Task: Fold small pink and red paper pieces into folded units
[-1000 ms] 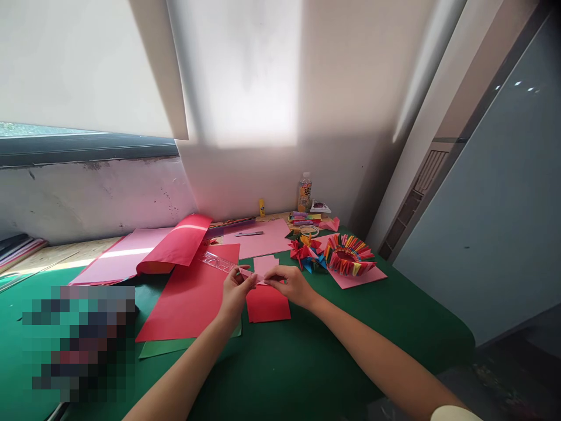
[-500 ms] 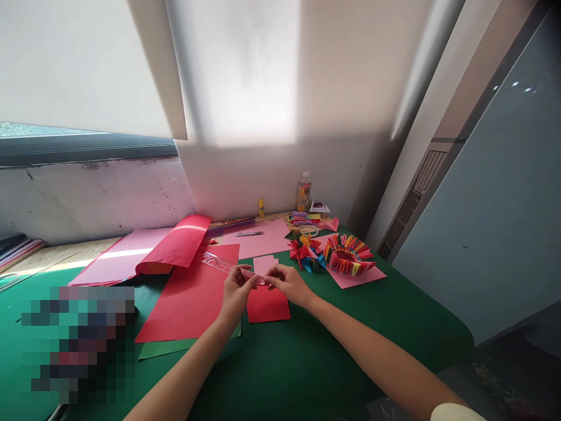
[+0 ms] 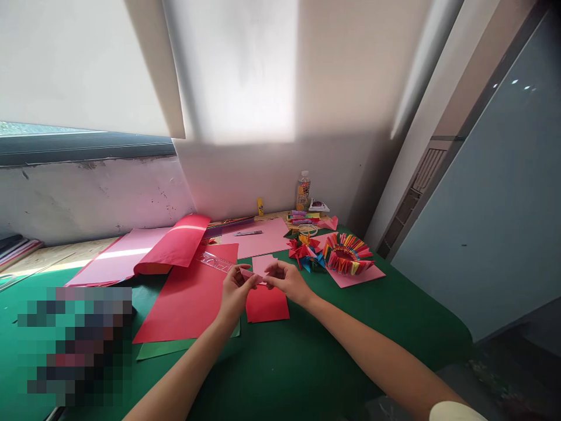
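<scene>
Between my two hands is a small folded strip of pink paper [image 3: 249,273], pinched at both ends. My left hand [image 3: 238,286] is closed on its left end, thumb on top. The fingertips of my right hand [image 3: 284,279] pinch the right end. Just below the hands lies a red paper square [image 3: 267,305] on the green tabletop [image 3: 315,362]. A pale pink paper piece [image 3: 263,263] lies right behind the fingers, partly hidden by them. Left of my left hand are a large red sheet [image 3: 184,310] and a clear plastic ruler [image 3: 214,261].
A ring of folded coloured paper [image 3: 348,254] and a multicoloured paper star [image 3: 305,252] sit to the right. Farther back are a bottle [image 3: 303,192], a glue stick [image 3: 260,206] and a pink sheet [image 3: 272,238]. A curled red sheet [image 3: 177,245] lies at left.
Both hands keep their pinch on the pink strip with hardly any movement. The whole view has shifted very slightly.
</scene>
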Tool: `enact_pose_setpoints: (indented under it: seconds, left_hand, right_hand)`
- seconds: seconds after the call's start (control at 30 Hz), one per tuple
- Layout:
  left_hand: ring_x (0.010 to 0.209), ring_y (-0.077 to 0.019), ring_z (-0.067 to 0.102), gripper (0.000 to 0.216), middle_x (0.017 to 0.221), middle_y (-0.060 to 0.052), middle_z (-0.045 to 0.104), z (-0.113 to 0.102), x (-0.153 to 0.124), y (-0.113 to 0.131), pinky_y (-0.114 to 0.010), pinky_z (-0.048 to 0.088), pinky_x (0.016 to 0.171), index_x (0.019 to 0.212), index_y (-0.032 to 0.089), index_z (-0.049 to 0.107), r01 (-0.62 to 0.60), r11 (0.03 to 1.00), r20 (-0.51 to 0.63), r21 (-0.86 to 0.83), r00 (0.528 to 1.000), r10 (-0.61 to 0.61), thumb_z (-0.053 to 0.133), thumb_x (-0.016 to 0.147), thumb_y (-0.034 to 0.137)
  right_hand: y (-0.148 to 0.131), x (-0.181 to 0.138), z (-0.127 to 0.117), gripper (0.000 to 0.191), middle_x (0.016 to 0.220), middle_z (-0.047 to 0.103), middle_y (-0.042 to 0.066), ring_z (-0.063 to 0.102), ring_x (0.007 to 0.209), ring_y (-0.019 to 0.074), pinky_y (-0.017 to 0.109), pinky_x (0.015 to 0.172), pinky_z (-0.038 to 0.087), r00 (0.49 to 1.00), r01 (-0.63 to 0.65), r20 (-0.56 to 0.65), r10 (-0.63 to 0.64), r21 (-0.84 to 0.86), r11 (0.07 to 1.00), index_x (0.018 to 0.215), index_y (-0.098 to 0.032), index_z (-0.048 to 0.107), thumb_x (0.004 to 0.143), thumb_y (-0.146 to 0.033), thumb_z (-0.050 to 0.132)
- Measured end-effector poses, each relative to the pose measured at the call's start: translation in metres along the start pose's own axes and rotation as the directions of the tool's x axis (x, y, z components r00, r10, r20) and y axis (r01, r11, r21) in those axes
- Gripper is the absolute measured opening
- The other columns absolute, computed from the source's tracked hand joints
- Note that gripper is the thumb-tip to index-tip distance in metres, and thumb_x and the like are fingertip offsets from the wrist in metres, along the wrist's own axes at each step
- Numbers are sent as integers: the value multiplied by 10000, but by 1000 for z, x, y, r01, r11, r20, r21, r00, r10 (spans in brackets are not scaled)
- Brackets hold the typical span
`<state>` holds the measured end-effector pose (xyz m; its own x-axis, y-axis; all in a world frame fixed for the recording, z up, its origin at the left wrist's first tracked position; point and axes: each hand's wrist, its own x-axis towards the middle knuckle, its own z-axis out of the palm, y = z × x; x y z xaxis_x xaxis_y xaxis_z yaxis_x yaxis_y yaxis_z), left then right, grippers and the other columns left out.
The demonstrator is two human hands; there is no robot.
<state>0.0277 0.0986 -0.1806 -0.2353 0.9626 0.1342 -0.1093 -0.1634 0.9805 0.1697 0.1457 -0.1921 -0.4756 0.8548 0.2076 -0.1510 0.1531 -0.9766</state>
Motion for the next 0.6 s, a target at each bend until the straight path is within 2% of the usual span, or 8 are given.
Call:
enact_pose_setpoints:
  seconds: [0.23,0.43,0.6]
  left_hand:
    - [591,-122,542,357,628,11,573,2,-1,-2,-237,445,569,875,174,494,18,1000,10,-13,1000,-18,691,610,309]
    - [577,-118,536,354,618,17,563,1,0,-3,-240,443,572,853,174,516,18,1000,3,-18,1000,-18,704,596,328]
    - [692,-158,573,299,689,-20,589,1,-2,-4,-284,477,658,807,162,554,41,999,51,-4,998,-40,695,607,334]
  right_hand:
    - [0,1,-3,325,608,488,-38,513,486,81,198,479,421,1000,16,19,-15,-22,1000,720,-155,426,631,-343,675]
    - [3,1,-4,328,628,553,-6,553,545,110,229,542,453,1000,-12,28,13,-18,1000,789,-142,482,618,-335,685]
    - [1,1,-4,267,651,569,6,549,578,112,231,567,454,1000,9,-3,-9,-73,997,825,-134,527,640,-285,647]
